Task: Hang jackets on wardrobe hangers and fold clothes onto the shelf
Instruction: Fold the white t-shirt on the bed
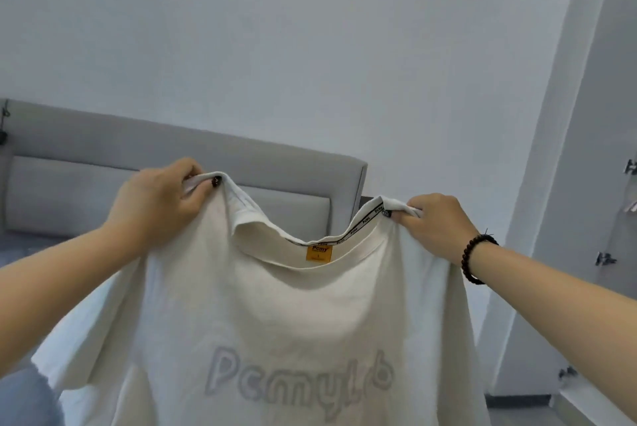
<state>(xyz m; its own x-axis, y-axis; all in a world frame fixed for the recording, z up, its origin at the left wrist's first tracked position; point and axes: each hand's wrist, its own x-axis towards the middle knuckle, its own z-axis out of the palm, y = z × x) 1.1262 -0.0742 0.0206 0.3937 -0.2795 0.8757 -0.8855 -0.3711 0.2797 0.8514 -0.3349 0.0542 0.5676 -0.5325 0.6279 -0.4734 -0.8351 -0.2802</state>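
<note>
**Two hands hold a T-shirt up by the shoulders, ready for folding**

Both hands are busy with one garment. The left hand (pixel 155 199) grips the white T-shirt (pixel 275 322) at its left shoulder seam, fingers (pixel 193 181) curled round a bunch of cloth with the thumb pinching beneath. The right hand (pixel 437 227) does the same at the other shoulder, its fingers bunched tight on the fabric beside the taped neckline; a dark bead bracelet (pixel 474 258) sits on that wrist. The shirt hangs in the air between the hands, chest-high in front of the person, its collar sagging in a curve, an orange label (pixel 319 252) inside the neck and pale raised lettering across the body. Its hem falls out of view below.

Behind it stands a grey padded headboard (pixel 172 163) against a white wall (pixel 310 29). To the right, what seems to be an open wardrobe door with metal hinges (pixel 605 258) is only partly seen.

By my reading this is the folding part of the task, at its opening step: the shirt shaken out and held square. The next move likely calls for laying it flat on a surface, keeping the shoulders level so the sleeves can be turned in evenly before it goes to the shelf, which is not visible.
</note>
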